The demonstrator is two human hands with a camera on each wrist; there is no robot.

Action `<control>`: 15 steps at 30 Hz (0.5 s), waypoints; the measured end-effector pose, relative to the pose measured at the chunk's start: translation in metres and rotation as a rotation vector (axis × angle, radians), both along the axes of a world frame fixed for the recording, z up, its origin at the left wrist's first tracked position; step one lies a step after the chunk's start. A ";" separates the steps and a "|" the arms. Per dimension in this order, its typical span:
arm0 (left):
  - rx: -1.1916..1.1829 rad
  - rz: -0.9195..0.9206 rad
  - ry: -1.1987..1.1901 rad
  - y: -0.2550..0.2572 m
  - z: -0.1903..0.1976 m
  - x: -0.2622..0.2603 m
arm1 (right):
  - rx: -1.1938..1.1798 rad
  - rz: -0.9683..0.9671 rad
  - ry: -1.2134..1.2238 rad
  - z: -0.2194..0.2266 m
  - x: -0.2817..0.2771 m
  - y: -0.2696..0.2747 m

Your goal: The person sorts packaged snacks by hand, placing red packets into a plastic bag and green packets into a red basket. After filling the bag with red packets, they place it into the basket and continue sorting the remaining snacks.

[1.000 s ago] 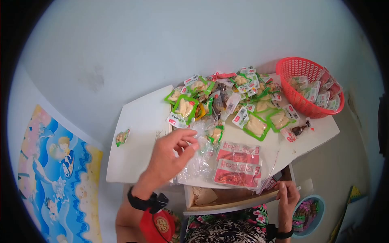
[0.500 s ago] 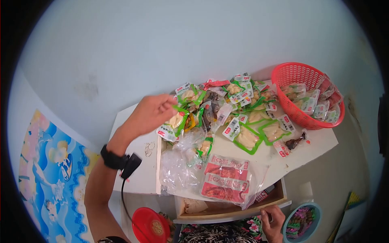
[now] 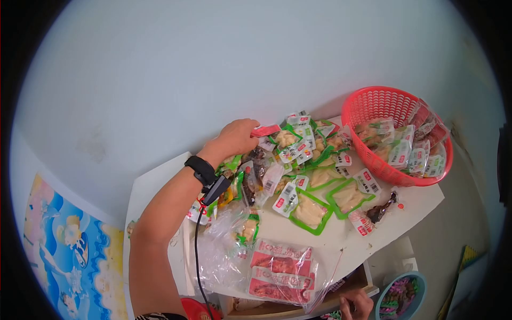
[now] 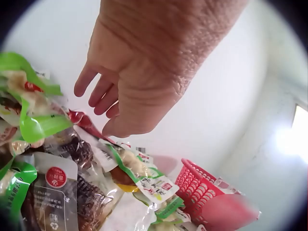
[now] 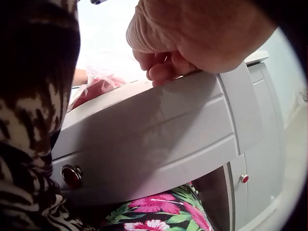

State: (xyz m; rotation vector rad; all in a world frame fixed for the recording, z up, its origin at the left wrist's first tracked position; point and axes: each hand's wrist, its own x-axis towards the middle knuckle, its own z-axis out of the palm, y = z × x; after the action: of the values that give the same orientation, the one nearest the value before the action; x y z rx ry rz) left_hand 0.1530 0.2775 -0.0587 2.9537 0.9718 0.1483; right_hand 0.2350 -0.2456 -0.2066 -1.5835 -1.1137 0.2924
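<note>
At the back of a heap of sealed snack packets, my left hand point(image 3: 238, 137) reaches to the left end of a red packet point(image 3: 265, 130). In the left wrist view its fingers are extended and parted, with the thumb right at that red packet point(image 4: 85, 122). Dark-meat packets point(image 4: 86, 192) and green-edged packets point(image 3: 311, 212) lie around it. My right hand point(image 3: 356, 304) is low by the open drawer point(image 3: 368, 280). The right wrist view has its fingers loosely curled at the drawer front's top edge point(image 5: 144, 89), with nothing seen in them.
A red basket point(image 3: 368, 160) with packets stands at the right back. Red-printed packets point(image 3: 281, 269) in clear plastic and a crumpled clear bag point(image 3: 210, 261) lie along the table's front. A blue basin point(image 3: 421, 290) sits below on the right, and a red container point(image 3: 194, 309) on the left.
My left hand has moved from over the table's front, across the heap's left side, to the red packet at the back. The right hand has lowered slightly beside the drawer. The head view has shifted.
</note>
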 end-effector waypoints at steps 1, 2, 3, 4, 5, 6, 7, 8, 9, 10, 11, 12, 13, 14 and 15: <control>0.005 -0.005 0.009 0.006 -0.007 0.005 | -0.010 -0.001 -0.006 -0.001 0.001 0.000; 0.010 -0.008 0.019 0.011 -0.015 0.009 | -0.020 0.000 -0.010 -0.001 0.002 0.000; 0.014 -0.010 0.031 0.013 -0.019 0.013 | -0.031 0.002 -0.013 -0.001 0.002 0.000; 0.003 0.009 0.041 0.014 -0.023 0.015 | -0.022 -0.003 -0.002 -0.002 0.001 0.000; -0.007 0.028 0.051 0.016 -0.025 0.016 | -0.013 -0.008 0.009 -0.002 0.001 0.001; -0.017 0.049 0.061 0.017 -0.027 0.017 | -0.002 -0.011 0.020 -0.003 0.000 0.001; -0.061 0.034 0.025 0.021 -0.030 0.015 | 0.004 -0.015 0.007 -0.005 0.000 0.001; -0.103 0.020 -0.012 0.026 -0.034 0.012 | 0.011 -0.019 -0.007 -0.007 0.000 0.001; -0.146 0.006 -0.050 0.023 -0.031 0.011 | 0.018 -0.022 -0.022 -0.008 0.000 0.001; -0.203 -0.012 -0.026 0.019 -0.029 0.010 | 0.026 -0.022 -0.031 -0.009 0.000 0.002; -0.258 -0.031 -0.003 0.013 -0.027 0.006 | 0.034 -0.023 -0.040 -0.009 0.000 0.002; -0.314 -0.049 0.020 0.002 -0.022 0.002 | 0.043 -0.023 -0.049 -0.009 0.000 0.001; -0.308 -0.076 -0.028 -0.008 -0.021 -0.002 | 0.035 -0.026 -0.043 -0.008 -0.001 0.001; -0.301 -0.102 -0.075 -0.020 -0.021 -0.006 | 0.028 -0.027 -0.035 -0.007 -0.002 0.001; -0.295 -0.128 -0.123 -0.032 -0.020 -0.010 | 0.021 -0.028 -0.028 -0.006 -0.003 0.001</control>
State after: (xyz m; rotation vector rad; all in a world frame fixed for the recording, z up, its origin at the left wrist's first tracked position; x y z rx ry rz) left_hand 0.1430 0.2454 -0.0791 2.6904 0.7172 0.1647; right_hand 0.2321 -0.2450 -0.2130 -1.5876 -1.1116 0.2402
